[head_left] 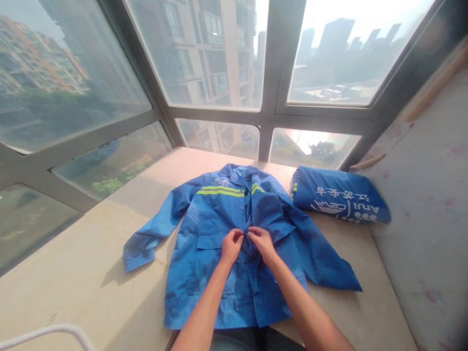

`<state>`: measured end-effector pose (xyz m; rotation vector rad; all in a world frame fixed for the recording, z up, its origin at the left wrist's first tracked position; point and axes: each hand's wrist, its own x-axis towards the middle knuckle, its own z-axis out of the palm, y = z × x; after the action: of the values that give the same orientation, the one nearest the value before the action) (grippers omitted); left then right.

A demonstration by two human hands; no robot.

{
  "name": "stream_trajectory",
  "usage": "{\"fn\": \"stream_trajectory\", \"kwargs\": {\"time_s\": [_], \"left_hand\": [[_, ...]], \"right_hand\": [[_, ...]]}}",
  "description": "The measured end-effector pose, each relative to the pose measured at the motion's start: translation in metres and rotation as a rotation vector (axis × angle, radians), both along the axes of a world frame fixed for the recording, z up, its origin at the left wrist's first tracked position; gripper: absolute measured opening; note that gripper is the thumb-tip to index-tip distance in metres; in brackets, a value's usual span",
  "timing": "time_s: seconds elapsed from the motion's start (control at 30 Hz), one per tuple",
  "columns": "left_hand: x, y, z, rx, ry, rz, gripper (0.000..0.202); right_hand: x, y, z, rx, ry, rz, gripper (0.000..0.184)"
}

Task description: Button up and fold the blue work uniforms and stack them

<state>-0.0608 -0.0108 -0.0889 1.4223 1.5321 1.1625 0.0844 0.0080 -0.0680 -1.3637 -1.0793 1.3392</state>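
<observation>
A blue work jacket (pixel 208 214) with yellow-green reflective strips lies spread front side up, its collar toward the window. Both hands are at the middle of its front opening. My left hand (pixel 231 245) pinches the jacket's front edge, just beside the left chest pocket flap. My right hand (pixel 262 242) pinches the opposite front edge, with the fingertips of both hands nearly meeting. Whether a button sits between the fingers is too small to tell. A small button shows higher up on the placket. The sleeves stretch out to either side.
A folded blue garment (pixel 340 195) with white printing lies at the back right, close to the jacket's sleeve. Beneath everything is a pale wide sill (pixel 91 253). Framed windows (pixel 215 58) stand behind, a patterned wall (pixel 427 195) at right, and a white curved tube (pixel 54 329) at front left.
</observation>
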Motion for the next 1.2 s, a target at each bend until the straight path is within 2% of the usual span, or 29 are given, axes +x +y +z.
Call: {"fn": "stream_trajectory", "kwargs": {"time_s": [0.23, 0.33, 0.43, 0.93, 1.1, 1.2], "left_hand": [[0.002, -0.002, 0.005, 0.012, 0.017, 0.016, 0.013], [0.002, -0.002, 0.004, 0.013, 0.004, 0.028, 0.015], [0.001, -0.002, 0.002, 0.008, -0.015, 0.025, 0.016], [-0.001, -0.004, -0.002, 0.008, -0.074, 0.005, 0.021], [0.001, -0.006, 0.002, 0.020, -0.042, 0.011, 0.019], [0.002, -0.007, 0.003, 0.022, -0.026, 0.022, 0.017]], "right_hand": [[-0.012, -0.005, 0.000, 0.130, -0.183, 0.016, 0.029], [-0.012, -0.009, 0.001, 0.212, -0.318, 0.020, 0.030], [-0.009, -0.010, 0.003, 0.216, -0.403, -0.001, 0.032], [-0.011, -0.005, 0.007, 0.140, -0.375, -0.040, 0.031], [-0.014, -0.009, 0.007, 0.239, -0.416, -0.029, 0.030], [-0.015, -0.014, 0.006, 0.328, -0.478, 0.029, 0.029]]}}
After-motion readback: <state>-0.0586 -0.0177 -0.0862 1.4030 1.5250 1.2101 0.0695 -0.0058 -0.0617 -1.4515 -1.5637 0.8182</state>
